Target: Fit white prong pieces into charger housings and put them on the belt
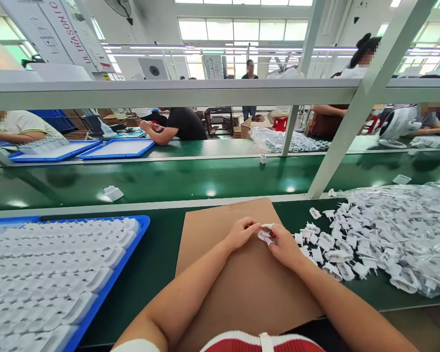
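Note:
Above the brown cardboard sheet (227, 274), my right hand (286, 247) is closed around a small white charger housing (266, 228) with a brownish part showing in its opening. White covers wrap the thumb and a fingertip of that hand. From the left, my left hand (243, 233) meets the housing, its thumb and forefinger pinched together at the near edge. Whether a smaller piece sits between those fingertips is hidden. Just right of my right hand lie loose white plug shells (326, 242) with pins, scattered on the green table.
A blue-rimmed tray (143, 227) with rows of white housings stands at left. A clear plastic bag (421, 234) of white shells lies at right. Beyond runs a green conveyor belt (190, 176) carrying a white charger (113, 192). A metal post (337, 142) slants up; several people sit opposite.

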Tool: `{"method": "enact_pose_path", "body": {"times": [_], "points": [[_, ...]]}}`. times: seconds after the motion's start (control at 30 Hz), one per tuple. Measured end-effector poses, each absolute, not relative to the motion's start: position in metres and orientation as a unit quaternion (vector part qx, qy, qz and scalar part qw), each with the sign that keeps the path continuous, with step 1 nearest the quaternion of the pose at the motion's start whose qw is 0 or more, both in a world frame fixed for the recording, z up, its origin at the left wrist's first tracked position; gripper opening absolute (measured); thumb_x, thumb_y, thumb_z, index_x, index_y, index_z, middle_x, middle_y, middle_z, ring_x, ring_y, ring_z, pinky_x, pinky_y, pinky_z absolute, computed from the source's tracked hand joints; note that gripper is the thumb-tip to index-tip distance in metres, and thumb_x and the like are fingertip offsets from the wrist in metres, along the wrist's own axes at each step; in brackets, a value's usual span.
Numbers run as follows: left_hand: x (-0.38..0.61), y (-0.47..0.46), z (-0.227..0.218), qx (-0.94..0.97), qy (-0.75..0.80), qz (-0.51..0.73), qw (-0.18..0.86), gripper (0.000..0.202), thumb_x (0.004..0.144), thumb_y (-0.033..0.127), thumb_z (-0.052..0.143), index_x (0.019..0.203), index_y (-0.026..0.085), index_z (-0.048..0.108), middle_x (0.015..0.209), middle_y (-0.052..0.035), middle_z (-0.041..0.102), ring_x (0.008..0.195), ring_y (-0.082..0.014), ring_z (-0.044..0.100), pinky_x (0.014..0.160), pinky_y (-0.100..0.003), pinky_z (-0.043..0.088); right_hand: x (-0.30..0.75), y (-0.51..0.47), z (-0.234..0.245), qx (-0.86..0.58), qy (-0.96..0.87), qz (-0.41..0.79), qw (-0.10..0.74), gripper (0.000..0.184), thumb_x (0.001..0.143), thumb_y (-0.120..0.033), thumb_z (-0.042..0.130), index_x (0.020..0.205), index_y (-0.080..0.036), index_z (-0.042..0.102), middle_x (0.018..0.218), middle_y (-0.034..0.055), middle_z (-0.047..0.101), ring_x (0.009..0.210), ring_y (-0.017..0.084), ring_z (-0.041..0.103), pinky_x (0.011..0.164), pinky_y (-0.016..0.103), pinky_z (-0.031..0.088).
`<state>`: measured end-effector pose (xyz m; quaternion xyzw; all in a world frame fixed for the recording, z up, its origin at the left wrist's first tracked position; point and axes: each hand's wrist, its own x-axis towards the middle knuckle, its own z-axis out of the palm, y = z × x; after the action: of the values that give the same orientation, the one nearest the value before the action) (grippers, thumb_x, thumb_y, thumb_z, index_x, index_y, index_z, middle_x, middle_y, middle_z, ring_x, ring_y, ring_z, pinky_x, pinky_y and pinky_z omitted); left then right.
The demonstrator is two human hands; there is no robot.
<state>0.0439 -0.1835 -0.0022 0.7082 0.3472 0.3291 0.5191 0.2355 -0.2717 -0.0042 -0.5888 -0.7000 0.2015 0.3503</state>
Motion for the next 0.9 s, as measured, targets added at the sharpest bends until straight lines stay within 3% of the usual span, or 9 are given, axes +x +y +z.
{"method": "enact_pose_path", "body": {"times": [0.17,0.37,0.6,0.9], "points": [[0.0417,-0.1839,-0.0008,0.735,0.328,0.29,0.519,0.041,0.088,0.056,0.076,0.105,0.019,0.08,0.1,-0.0075,0.076,0.086,-0.021,0.064,0.079,-0.034,0.053,0.2326,-0.2725,-0.0039,-0.584,-0.65,0.229,0.429,0.041,0.086,-0.012,0.06,0.123,-0.026,0.069,0.113,0.0074,0.075,0.103,0.025,0.07,0.093,0.041,0.059],[0.0401,-0.1857,-0.0005,0.748,0.331,0.274,0.505,0.043,0.091,0.056,0.074,0.112,0.02,0.08,0.106,-0.0083,0.076,0.088,-0.0214,0.064,0.081,-0.034,0.053,0.232,-0.2748,-0.0032,-0.58,-0.647,0.217,0.445,0.046,0.082,-0.009,0.059,0.123,-0.027,0.069,0.118,0.0062,0.075,0.105,0.024,0.069,0.093,0.04,0.059],[0.0373,-0.1835,0.0009,0.776,0.322,0.257,0.477,0.04,0.093,0.06,0.07,0.1,0.022,0.082,0.093,-0.0061,0.072,0.089,-0.0226,0.059,0.082,-0.035,0.048,0.2372,-0.2748,-0.0019,-0.576,-0.672,0.173,0.432,0.047,0.078,-0.003,0.055,0.117,-0.025,0.07,0.11,0.0069,0.074,0.102,0.024,0.068,0.088,0.039,0.058],[0.0352,-0.1791,-0.0047,0.787,0.303,0.255,0.473,0.033,0.095,0.052,0.066,0.096,0.022,0.08,0.1,-0.0068,0.075,0.096,-0.0246,0.062,0.087,-0.036,0.049,0.2356,-0.275,0.0046,-0.557,-0.686,0.2,0.423,0.045,0.084,-0.004,0.057,0.123,-0.026,0.069,0.113,0.0064,0.074,0.107,0.024,0.067,0.089,0.038,0.056]]}}
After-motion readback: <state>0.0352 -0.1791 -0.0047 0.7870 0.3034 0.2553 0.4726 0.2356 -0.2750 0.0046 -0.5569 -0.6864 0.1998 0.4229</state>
